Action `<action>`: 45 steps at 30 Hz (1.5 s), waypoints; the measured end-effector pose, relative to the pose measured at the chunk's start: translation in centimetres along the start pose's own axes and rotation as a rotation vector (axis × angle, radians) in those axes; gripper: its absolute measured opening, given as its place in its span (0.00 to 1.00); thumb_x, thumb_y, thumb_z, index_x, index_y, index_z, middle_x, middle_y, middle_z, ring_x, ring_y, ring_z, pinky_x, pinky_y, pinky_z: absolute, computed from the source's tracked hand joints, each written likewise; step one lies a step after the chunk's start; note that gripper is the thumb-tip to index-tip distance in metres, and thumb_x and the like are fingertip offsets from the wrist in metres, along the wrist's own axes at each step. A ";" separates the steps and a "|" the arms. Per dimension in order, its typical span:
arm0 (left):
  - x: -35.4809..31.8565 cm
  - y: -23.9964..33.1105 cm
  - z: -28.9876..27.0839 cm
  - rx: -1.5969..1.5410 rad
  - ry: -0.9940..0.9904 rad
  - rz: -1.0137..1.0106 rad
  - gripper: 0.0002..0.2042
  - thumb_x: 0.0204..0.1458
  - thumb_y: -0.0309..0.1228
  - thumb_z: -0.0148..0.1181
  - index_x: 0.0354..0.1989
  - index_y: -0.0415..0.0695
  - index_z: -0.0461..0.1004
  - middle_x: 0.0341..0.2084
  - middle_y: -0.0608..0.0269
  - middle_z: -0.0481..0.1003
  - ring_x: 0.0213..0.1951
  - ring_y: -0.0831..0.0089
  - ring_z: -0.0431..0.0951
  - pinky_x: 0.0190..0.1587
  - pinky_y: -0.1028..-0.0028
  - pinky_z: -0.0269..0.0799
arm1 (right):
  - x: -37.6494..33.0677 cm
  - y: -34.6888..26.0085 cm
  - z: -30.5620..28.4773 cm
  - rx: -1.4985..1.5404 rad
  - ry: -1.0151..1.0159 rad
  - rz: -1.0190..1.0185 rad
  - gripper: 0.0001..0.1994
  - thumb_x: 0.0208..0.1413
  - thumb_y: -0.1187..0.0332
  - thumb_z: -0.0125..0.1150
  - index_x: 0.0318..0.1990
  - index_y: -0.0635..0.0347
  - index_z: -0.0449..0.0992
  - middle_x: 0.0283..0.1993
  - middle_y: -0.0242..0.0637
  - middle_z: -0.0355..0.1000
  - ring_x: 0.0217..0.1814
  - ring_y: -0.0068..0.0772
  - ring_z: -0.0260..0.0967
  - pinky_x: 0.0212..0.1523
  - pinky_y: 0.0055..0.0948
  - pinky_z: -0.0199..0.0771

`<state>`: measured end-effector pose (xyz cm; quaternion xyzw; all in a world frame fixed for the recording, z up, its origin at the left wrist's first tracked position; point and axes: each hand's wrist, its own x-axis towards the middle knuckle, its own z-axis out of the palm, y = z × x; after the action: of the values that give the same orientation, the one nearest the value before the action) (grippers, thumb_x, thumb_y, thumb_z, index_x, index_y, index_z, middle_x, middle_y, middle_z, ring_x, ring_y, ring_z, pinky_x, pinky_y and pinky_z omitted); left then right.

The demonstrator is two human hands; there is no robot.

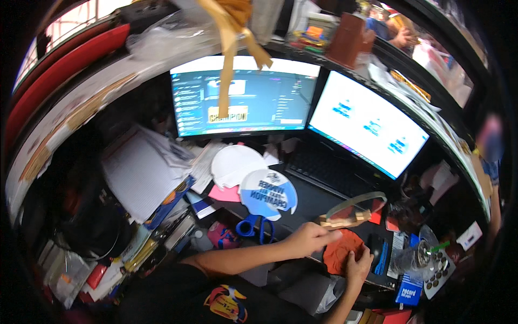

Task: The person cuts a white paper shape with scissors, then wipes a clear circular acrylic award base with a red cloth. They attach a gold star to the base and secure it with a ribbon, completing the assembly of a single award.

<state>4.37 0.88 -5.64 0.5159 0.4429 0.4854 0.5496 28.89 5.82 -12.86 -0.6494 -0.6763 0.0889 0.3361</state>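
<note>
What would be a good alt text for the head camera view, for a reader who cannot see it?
Seen from above, a left hand and a right hand press an orange-red clay piece on a cluttered dark desk. Blue scissors, two paper fans and two lit monitors lie beyond.

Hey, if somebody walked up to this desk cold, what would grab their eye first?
Probably the two lit screens at the back: a curved monitor and a bright laptop screen to its right. Next, near the front edge, the left hand and right hand press on an orange-red piece of cloth, with blue-handled scissors lying to their left.
</note>
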 end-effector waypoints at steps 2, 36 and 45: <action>-0.1 0.0 0.0 0.112 0.058 0.051 0.27 0.59 0.48 0.56 0.12 0.40 0.66 0.10 0.76 0.59 0.16 0.87 0.58 0.17 0.77 0.52 | 0.1 -1.5 -1.1 -0.196 0.088 -0.009 0.20 0.50 0.72 0.63 0.51 0.67 0.70 0.46 0.55 0.64 0.50 0.57 0.65 0.53 0.44 0.65; 5.4 -9.6 7.4 0.916 0.091 0.425 0.20 0.51 0.38 0.62 0.50 0.43 0.69 0.57 0.39 0.63 0.60 0.46 0.62 0.60 0.51 0.56 | -7.7 7.3 -14.0 -0.235 0.444 0.240 0.07 0.54 0.68 0.58 0.29 0.63 0.74 0.28 0.50 0.73 0.33 0.54 0.72 0.35 0.45 0.71; 8.0 -7.8 7.1 0.843 -0.015 0.132 0.41 0.39 0.32 0.70 0.64 0.39 0.57 0.52 0.47 0.67 0.55 0.51 0.64 0.59 0.57 0.60 | 4.0 13.2 -26.1 -0.365 0.698 0.105 0.10 0.55 0.65 0.58 0.30 0.65 0.75 0.30 0.52 0.74 0.34 0.53 0.73 0.37 0.46 0.71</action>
<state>13.11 7.83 -12.81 0.7262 0.5646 0.2925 0.2615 54.81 3.15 0.93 -0.7234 -0.4919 -0.2418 0.4199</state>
